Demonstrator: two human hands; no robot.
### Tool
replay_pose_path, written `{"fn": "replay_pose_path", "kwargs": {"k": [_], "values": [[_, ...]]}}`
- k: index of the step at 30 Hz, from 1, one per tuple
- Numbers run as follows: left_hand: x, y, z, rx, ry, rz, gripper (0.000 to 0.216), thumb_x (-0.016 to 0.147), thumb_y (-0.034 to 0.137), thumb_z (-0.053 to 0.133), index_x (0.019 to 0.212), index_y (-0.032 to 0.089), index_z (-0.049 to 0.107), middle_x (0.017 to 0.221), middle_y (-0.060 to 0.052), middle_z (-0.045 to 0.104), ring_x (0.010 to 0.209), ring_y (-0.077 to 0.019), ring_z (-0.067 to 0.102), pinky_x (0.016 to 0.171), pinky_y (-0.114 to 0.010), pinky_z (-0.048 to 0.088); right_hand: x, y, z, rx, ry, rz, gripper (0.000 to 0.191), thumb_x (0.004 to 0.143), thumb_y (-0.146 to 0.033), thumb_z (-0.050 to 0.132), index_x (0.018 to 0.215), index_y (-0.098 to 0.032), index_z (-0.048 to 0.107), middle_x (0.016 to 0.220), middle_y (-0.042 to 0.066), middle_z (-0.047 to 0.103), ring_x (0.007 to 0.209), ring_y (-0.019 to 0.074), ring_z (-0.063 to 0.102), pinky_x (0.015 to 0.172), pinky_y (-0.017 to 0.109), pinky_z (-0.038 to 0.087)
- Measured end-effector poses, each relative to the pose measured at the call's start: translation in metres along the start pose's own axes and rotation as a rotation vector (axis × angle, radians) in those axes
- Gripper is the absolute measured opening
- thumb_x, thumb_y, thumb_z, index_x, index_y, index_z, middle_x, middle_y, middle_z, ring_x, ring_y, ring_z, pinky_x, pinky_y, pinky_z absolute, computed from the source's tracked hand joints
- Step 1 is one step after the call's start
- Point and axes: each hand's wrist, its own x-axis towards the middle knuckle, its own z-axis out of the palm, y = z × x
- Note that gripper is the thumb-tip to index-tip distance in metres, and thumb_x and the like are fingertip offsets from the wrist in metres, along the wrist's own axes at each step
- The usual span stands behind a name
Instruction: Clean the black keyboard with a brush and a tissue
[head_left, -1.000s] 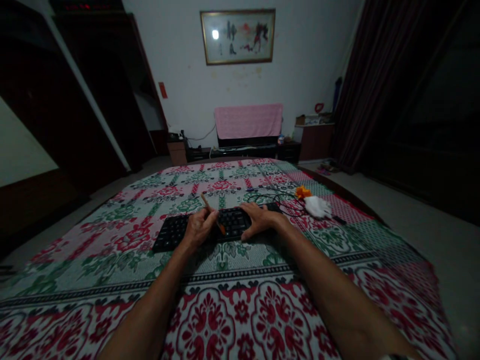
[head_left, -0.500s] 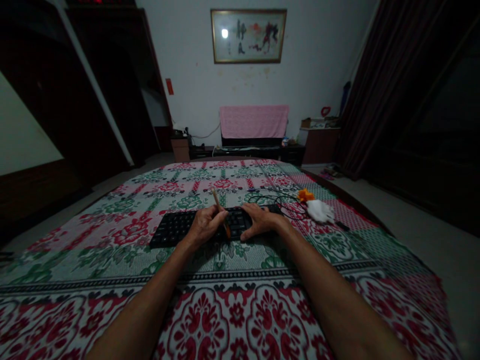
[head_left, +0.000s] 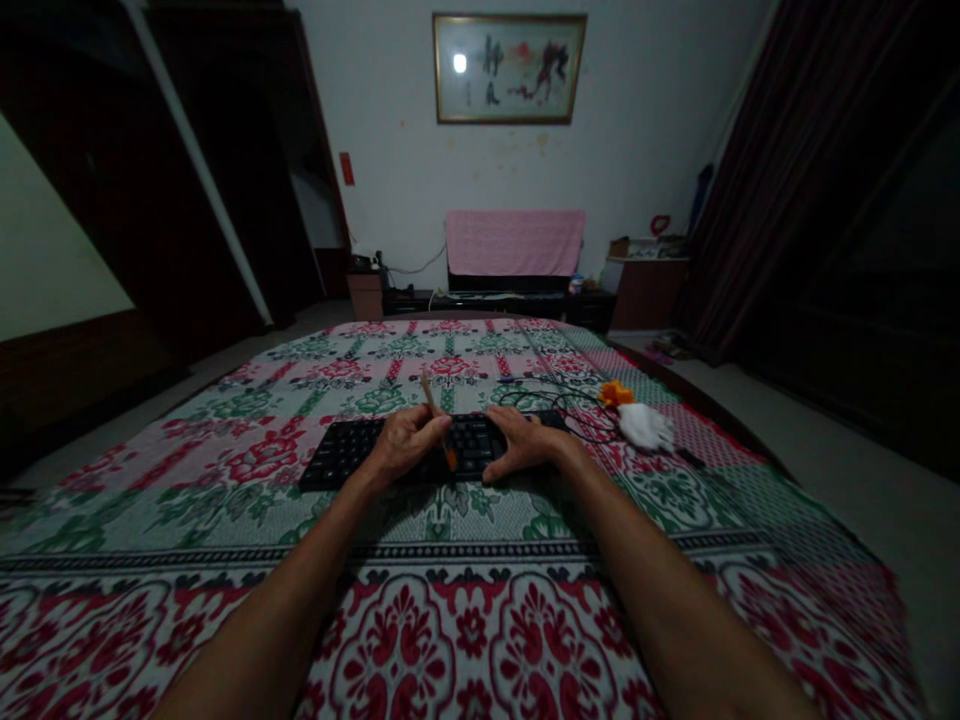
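Observation:
A black keyboard (head_left: 341, 455) lies flat on the patterned cloth. My left hand (head_left: 405, 440) is closed around a thin brush (head_left: 431, 395) with a light wooden handle. The handle slants up and to the left, and the orange-brown bristles (head_left: 451, 459) point down at the keys, near the keyboard's front edge. On the keyboard's right part rests my right hand (head_left: 517, 440), thumb by the front edge and fingers over the far side, gripping it. Both hands cover some of the keys.
Black cable (head_left: 577, 395) loops behind and right of the keyboard. To the right lie an orange item (head_left: 616, 392), a white fluffy item (head_left: 646, 427) and a small dark piece (head_left: 691, 458). The floral cloth (head_left: 472, 550) covers the table, whose dark rim shows at the right.
My left hand and the brush have shifted slightly left, with the bristles a little higher over the keys. My right hand stays on the keyboard. The view has turned slightly.

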Motion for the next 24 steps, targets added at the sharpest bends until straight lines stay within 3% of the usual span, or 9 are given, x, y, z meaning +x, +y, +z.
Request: {"fn": "replay_pose_path", "kwargs": {"k": [4, 7, 13, 19, 24], "values": [[0.003, -0.007, -0.005, 0.018, 0.171, -0.014, 0.036, 0.078, 0.048, 0.052, 0.084, 0.014, 0.064, 0.071, -0.002, 0.063, 0.065, -0.0157, 0.057, 0.06, -0.024, 0.043, 0.002, 0.003, 0.0, -0.001, -0.035, 0.012, 0.118, 0.047, -0.07, 0.069, 0.143, -0.024, 0.018, 0.151, 0.013, 0.013, 0.138, 0.0361, 0.007, 0.105, 0.064, 0.012], [0.003, -0.01, -0.004, 0.078, 0.229, -0.002, 0.036, 0.079, 0.047, 0.051, 0.084, 0.015, 0.065, 0.07, -0.002, 0.064, 0.066, -0.0162, 0.059, 0.062, -0.024, 0.044, 0.004, 0.005, 0.0, 0.004, -0.046, 0.025, 0.119, 0.048, -0.069, 0.07, 0.144, -0.023, 0.016, 0.152, 0.013, 0.011, 0.138, 0.0367, 0.005, 0.105, 0.064, 0.01], [-0.001, -0.011, 0.007, 0.173, 0.162, 0.041, 0.031, 0.082, 0.042, 0.049, 0.086, 0.016, 0.064, 0.074, -0.002, 0.065, 0.07, -0.0166, 0.061, 0.067, -0.025, 0.044, 0.004, 0.004, 0.001, 0.002, -0.027, 0.017, 0.116, 0.047, -0.068, 0.071, 0.142, -0.023, 0.021, 0.149, 0.014, 0.017, 0.136, 0.0385, 0.011, 0.105, 0.064, 0.014], [-0.001, -0.006, 0.0, 0.156, 0.017, 0.042, 0.031, 0.082, 0.043, 0.048, 0.084, 0.016, 0.063, 0.072, -0.001, 0.063, 0.069, -0.0159, 0.058, 0.064, -0.024, 0.043, 0.003, 0.004, 0.001, -0.003, -0.016, 0.013, 0.119, 0.045, -0.071, 0.07, 0.142, -0.024, 0.021, 0.149, 0.015, 0.017, 0.136, 0.0382, 0.011, 0.103, 0.066, 0.015], [-0.001, -0.004, -0.002, 0.168, 0.1, 0.044, 0.031, 0.082, 0.043, 0.048, 0.084, 0.015, 0.063, 0.074, -0.002, 0.063, 0.07, -0.016, 0.059, 0.066, -0.024, 0.043, 0.004, 0.004, 0.002, 0.002, -0.008, 0.005, 0.121, 0.044, -0.072, 0.069, 0.143, -0.023, 0.019, 0.15, 0.015, 0.017, 0.136, 0.0381, 0.012, 0.104, 0.065, 0.014]]}}
